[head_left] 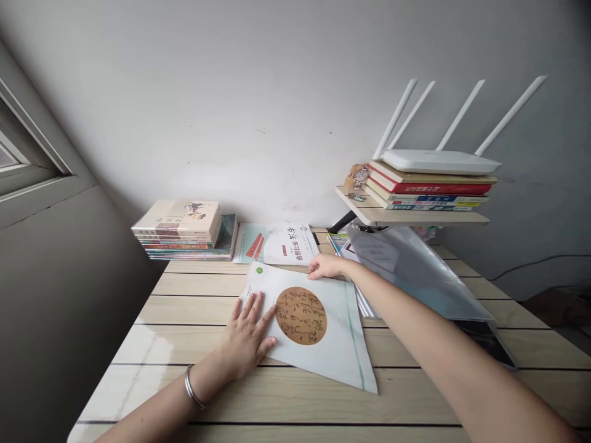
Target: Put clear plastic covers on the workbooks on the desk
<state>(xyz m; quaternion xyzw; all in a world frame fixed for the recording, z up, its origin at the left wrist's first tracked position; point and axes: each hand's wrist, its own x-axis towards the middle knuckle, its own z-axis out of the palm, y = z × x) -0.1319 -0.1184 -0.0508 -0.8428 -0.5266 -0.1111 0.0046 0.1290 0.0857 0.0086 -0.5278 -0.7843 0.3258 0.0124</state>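
A white booklet with a brown calligraphy circle and a green dot on its cover lies at an angle on the table. My left hand rests flat across its left edge with the fingers spread. At its far edge, the fingers of my right hand are pinched together on the booklet. Just beyond it lies a calligraphy workbook with a teal and white cover. Part of the booklet's left side is covered by my left hand.
A stack of books stands at the back left. On the right, a raised wooden shelf carries books, a small figurine and a white router. Under it lies a clear plastic folder on the slatted table.
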